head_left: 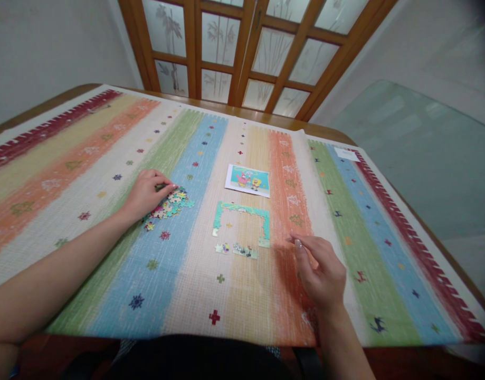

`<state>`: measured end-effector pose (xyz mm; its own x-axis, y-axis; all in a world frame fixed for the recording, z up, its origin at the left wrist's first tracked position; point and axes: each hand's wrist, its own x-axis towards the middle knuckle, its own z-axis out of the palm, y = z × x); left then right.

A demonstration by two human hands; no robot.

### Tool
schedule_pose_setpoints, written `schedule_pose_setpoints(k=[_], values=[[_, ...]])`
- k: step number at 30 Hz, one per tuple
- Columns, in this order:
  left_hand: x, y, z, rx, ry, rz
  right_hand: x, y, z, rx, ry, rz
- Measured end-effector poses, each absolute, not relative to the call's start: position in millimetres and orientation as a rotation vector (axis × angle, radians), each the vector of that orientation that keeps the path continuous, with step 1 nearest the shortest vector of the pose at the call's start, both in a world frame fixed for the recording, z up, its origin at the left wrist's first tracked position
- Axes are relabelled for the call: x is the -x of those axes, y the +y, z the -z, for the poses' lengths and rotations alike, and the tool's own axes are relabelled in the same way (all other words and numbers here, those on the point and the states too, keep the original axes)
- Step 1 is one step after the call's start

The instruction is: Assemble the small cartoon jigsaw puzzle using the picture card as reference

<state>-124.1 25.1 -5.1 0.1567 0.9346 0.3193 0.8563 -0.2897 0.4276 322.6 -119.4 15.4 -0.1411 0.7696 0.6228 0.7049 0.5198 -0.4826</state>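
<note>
My left hand (146, 194) rests at the heap of small jigsaw pieces (171, 205) on the left, its fingers curled together at the heap's upper edge. Whatever lies between those fingertips is too small to make out. To the right, my right hand (321, 270) hovers over the orange stripe, thumb and fingers pinched; I cannot make out what they hold. Between the hands lies a partly joined jigsaw border (266, 224), turquoise along the top and sides. Below it are a joined bottom strip (246, 250) and a smaller joined bit (221, 248). A cartoon reference picture (248, 180) lies just beyond.
A striped tablecloth (195, 295) covers the table, with wooden table edge (325, 129) showing at the back. A white label (346, 153) lies at the far right. Behind stand wood-framed glass doors (234, 58); a pale glass panel (416, 132) is at right.
</note>
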Motion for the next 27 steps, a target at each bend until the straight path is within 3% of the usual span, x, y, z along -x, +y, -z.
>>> schedule_pose_setpoints(k=[11,27], values=[[136.7,17.3,-2.6,-2.286,1.73,-0.771,-325.2,-121.2,-16.6,1.228,-1.89,-0.066],[136.4,9.8,-7.2,-2.454,1.703,-0.398,-326.6,-120.9,-14.8,1.242,-1.914,-0.084]])
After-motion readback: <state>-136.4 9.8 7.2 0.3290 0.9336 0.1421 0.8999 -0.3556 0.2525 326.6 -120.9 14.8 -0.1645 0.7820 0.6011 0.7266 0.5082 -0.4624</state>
